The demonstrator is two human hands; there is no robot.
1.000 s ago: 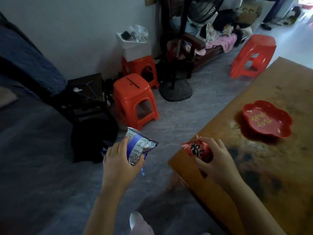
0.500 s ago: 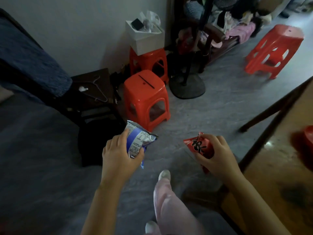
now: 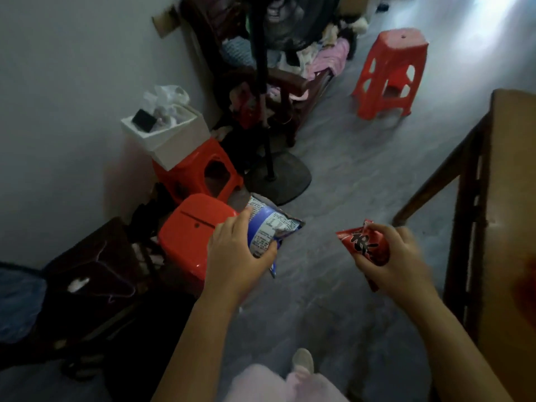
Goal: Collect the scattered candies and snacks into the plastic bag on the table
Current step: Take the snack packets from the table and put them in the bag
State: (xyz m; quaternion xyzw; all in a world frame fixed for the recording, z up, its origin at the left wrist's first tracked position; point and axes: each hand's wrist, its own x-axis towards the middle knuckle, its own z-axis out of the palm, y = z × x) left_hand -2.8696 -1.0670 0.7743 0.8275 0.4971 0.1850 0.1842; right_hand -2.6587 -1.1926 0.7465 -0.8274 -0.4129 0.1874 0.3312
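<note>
My left hand (image 3: 236,256) grips a blue and white snack packet (image 3: 268,227), held out over the grey floor. A red snack packet with a black character (image 3: 362,243) is clasped in my right hand (image 3: 397,259), a little left of the wooden table (image 3: 510,204). The table stands at the right edge of the view, and only its left end shows. A blurred red shape (image 3: 526,282) lies on the tabletop at the frame's edge. No plastic bag is in view.
A red stool (image 3: 188,236) stands just left of my left hand, with a second red stool (image 3: 200,172) carrying a white box (image 3: 171,140) behind it. A fan stand base (image 3: 278,181), a third red stool (image 3: 388,74) and a cluttered wooden chair (image 3: 290,82) lie ahead. My leg and shoe (image 3: 301,364) are below.
The view has swung left and away from the table, which now shows only at the right edge. Both hands keep their packets and have drifted further from the tabletop.
</note>
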